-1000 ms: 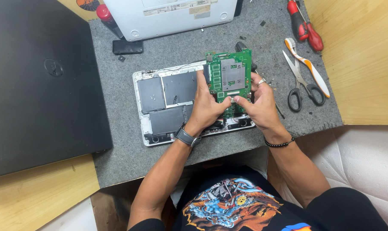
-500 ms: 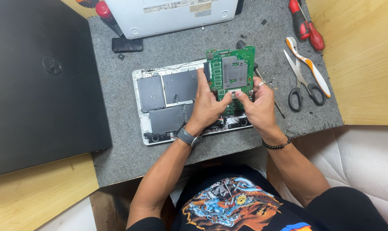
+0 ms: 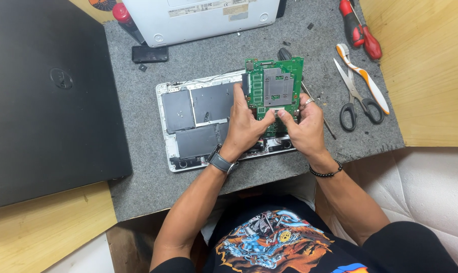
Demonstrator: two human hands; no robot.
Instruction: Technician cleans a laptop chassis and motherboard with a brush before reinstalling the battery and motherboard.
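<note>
Over a grey felt mat (image 3: 188, 187) at the centre of a wooden workbench, a person lifts a green circuit board (image 3: 274, 88) clear of an opened white laptop base (image 3: 198, 119). Both hands clasp the board's lower edge: the left hand (image 3: 246, 126), with a dark watch at the wrist, closes on its near left corner, while the right hand (image 3: 302, 129), wearing a ring and a beaded bracelet, pinches the near right corner. The board stands tilted above the base's right half, its silver shield facing the camera. Dark flat battery cells (image 3: 196, 114) fill the base's left side. At 3 o'clock from the board lie scissors (image 3: 355, 98) and an orange-and-white toothbrush (image 3: 363, 78); at 1 o'clock, a red screwdriver (image 3: 360, 30). A closed black laptop (image 3: 47, 96) sits at 9 o'clock, a white laptop shell (image 3: 203, 15) at 12.
</note>
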